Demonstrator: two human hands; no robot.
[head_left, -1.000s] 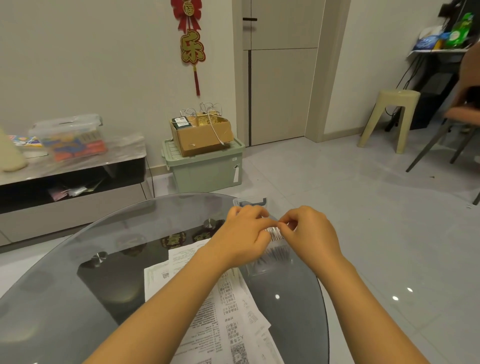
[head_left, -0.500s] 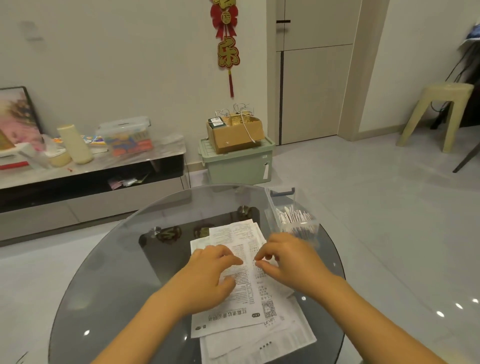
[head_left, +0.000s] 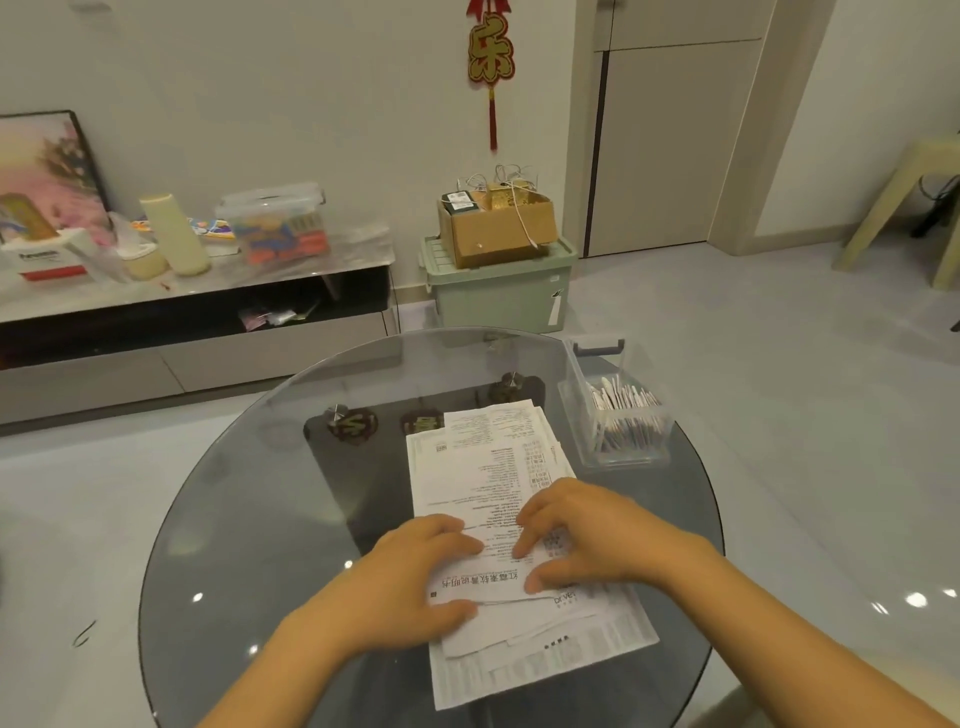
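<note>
Both hands on the top leaflet (head_left: 483, 579), near the middle of the glass table (head_left: 249, 519).
Left hand (head_left: 415, 577) and right hand (head_left: 592, 535) rest bent fingers and thumbs on the sheet, tips apart; pinching or only pressing, I cannot tell. They hide part of its print. A clear box (head_left: 626, 458) at the table's right edge holds blurred, possibly sachet-like packets (head_left: 623, 402).

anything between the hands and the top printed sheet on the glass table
Nothing visible does. The left hand and right hand already touch the top sheet. The clear box of packets sits apart, farther back on the right.
</note>
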